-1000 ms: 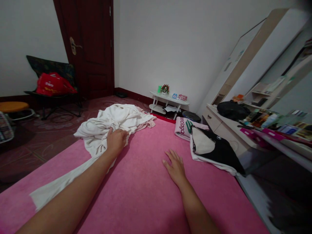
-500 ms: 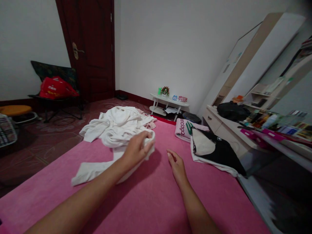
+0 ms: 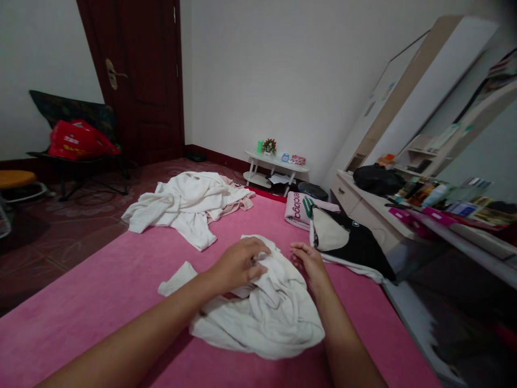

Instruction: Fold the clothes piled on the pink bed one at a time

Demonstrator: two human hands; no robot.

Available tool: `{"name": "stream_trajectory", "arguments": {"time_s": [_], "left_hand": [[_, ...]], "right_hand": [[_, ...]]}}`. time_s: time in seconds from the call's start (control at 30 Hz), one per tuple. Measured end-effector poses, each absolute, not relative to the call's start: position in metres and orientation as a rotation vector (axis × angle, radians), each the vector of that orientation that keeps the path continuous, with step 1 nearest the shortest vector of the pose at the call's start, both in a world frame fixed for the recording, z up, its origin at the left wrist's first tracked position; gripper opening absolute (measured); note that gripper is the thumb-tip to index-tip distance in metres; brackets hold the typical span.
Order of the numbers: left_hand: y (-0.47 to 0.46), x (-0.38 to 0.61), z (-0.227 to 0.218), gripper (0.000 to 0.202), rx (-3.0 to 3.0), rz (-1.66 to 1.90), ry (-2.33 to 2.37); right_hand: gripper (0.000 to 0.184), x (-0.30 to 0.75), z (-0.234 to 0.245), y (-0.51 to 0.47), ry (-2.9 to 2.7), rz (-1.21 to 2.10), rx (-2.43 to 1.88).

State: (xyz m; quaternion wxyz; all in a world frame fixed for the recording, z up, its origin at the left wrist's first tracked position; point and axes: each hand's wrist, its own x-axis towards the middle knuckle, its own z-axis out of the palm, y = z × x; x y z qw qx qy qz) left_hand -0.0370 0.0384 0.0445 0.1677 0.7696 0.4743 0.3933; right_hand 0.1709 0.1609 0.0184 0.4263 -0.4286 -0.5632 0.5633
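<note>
I'm pinching white garment (image 3: 266,312) in left hand (image 3: 238,264), just dragged from pile (image 3: 186,202); right hand (image 3: 309,264) joining, its grip unclear.

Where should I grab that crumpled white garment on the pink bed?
Probably its far edge, reaching over from the near side. The white garment lies in a low heap, but that edge stands up in a bunched ridge. The left hand pinches it there, and the right hand touches the edge beside it.
</note>
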Motion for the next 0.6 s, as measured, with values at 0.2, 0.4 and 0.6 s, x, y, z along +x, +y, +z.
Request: {"name": "stream_trajectory", "arguments": {"time_s": [0.2,0.4,0.6], "left_hand": [[0.055,-0.070,0.021,0.081,2.260,0.977,1.281],[0.059,-0.080,0.019,0.049,1.950,1.246,1.192],[0.068,-0.093,0.007,0.046,1.560,1.430,1.506]], "right_hand": [[0.052,0.166,0.067,0.120,-2.053,1.192,-0.940],[0.030,0.133,0.064,0.075,-2.624,0.471,-1.026],[0.012,0.153,0.065,0.122,-1.502,1.056,-0.899]]}}
